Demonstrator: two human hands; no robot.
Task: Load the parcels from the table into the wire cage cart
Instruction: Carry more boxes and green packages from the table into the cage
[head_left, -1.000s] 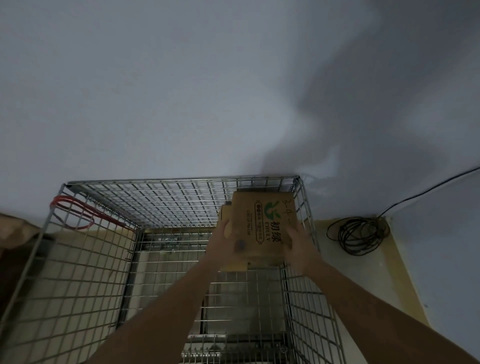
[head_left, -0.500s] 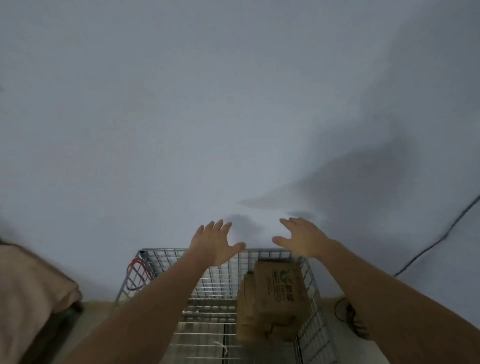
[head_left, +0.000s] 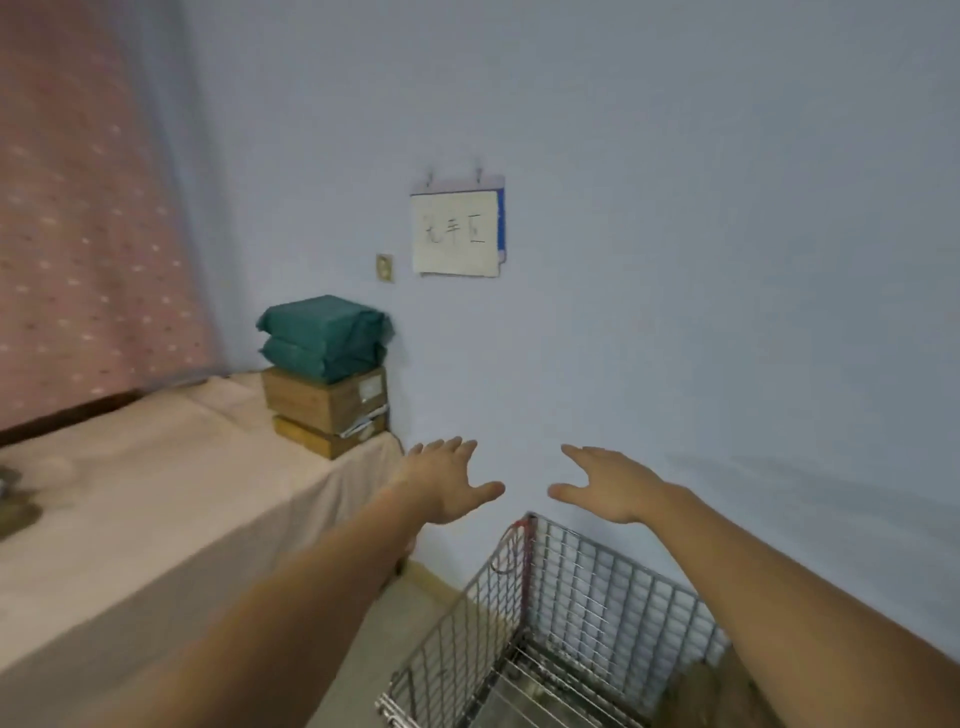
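Observation:
A stack of parcels stands at the far corner of the cloth-covered table (head_left: 156, 519): two green wrapped bundles (head_left: 324, 335) lie on a brown cardboard box (head_left: 324, 397), which sits on a flatter brown box (head_left: 322, 439). The wire cage cart (head_left: 545, 613) stands on the floor at the lower right. A brown carton (head_left: 722, 686) shows inside it, partly hidden by my right forearm. My left hand (head_left: 447, 480) and my right hand (head_left: 608, 486) hover in the air between table and cart, fingers spread, holding nothing.
A paper sign (head_left: 456, 231) hangs on the blue wall, with a small wall socket (head_left: 385, 267) to its left. A pink patterned curtain (head_left: 88, 208) covers the left. A red cord (head_left: 511, 545) loops on the cart's corner. Dim objects (head_left: 15, 499) lie at the table's left edge.
My hands let go of the brown carton, which dropped into the cart. Both hands rose empty and my view swung left, bringing the table and its parcel stack into sight.

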